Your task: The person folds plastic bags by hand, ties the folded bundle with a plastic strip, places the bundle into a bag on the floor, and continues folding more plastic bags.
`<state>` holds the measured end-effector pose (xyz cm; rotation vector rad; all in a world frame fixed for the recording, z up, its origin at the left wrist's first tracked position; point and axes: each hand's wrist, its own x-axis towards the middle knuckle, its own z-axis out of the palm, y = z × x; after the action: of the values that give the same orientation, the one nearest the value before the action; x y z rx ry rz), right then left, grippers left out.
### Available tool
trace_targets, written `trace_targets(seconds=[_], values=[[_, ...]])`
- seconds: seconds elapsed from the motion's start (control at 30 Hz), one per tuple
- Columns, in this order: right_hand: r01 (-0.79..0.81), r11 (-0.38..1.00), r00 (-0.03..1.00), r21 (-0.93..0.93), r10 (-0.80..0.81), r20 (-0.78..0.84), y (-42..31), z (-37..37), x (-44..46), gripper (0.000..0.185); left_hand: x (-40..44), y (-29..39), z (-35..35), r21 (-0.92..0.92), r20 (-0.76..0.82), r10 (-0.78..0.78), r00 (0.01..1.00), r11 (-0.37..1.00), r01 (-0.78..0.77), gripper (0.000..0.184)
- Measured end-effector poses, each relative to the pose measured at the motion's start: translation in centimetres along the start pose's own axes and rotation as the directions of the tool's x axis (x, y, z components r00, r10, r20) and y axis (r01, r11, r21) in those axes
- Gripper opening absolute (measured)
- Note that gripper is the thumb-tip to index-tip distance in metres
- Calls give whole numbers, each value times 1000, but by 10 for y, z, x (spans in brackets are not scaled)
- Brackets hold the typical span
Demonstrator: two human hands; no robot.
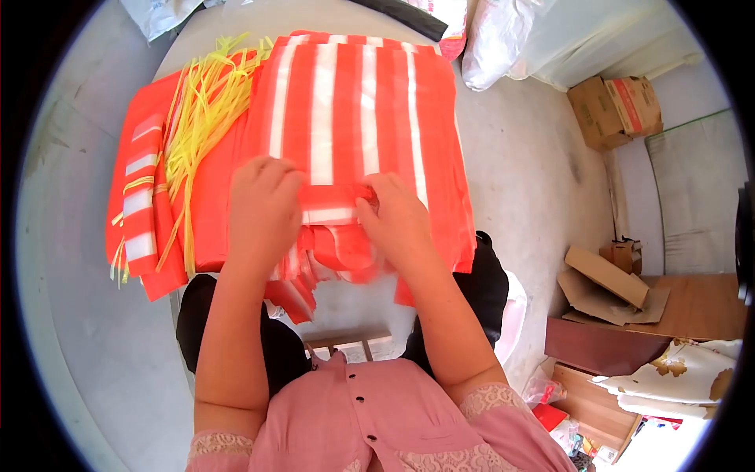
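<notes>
In the head view I see a pale tabletop (314, 14), a grey concrete floor (527, 157) and, at right, a brown cardboard box (595, 118). Centred lies a stack of thin red-and-white striped sheets (350, 102), its near edge ragged. The left hand (267, 193) and right hand (395, 214), slightly apart, both grip a folded red-and-white band (326, 197) there. Yellow ribbon-like strips (203, 118) border the stack's left; floor stretches along its right.

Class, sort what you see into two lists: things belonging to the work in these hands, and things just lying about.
Apparently in the job:
striped sheets
yellow strips
tied bundle

Seemingly just lying about:
brown box
loose cardboard
white bag
</notes>
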<state>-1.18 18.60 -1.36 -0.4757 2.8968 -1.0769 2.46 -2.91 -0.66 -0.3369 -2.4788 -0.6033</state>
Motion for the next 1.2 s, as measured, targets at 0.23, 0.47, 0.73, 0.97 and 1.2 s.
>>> trace_targets(seconds=[0.23, 0.47, 0.73, 0.97, 1.2], values=[[33, 996, 999, -79, -35, -19, -1, -2, -6, 24, -8, 19, 23, -383, 248, 135, 959, 923, -31, 34], [389, 920, 921, -55, -389, 14, 23, -19, -56, 33, -10, 21, 19, -355, 272, 135, 953, 934, -31, 33], [434, 901, 895, 19, -428, -128, 20, -9, -60, 21, -12, 24, 10, -402, 292, 127, 948, 916, 1, 35], [235, 926, 971, 297, -212, -107, 11, -20, -40, 20, -6, 26, 12, -394, 342, 66, 937, 916, 79, 32], [-150, 708, 916, 690, 362, -172, 60, -70, -36, 40, -5, 21, 22, -467, 325, -73, 943, 855, 227, 27]])
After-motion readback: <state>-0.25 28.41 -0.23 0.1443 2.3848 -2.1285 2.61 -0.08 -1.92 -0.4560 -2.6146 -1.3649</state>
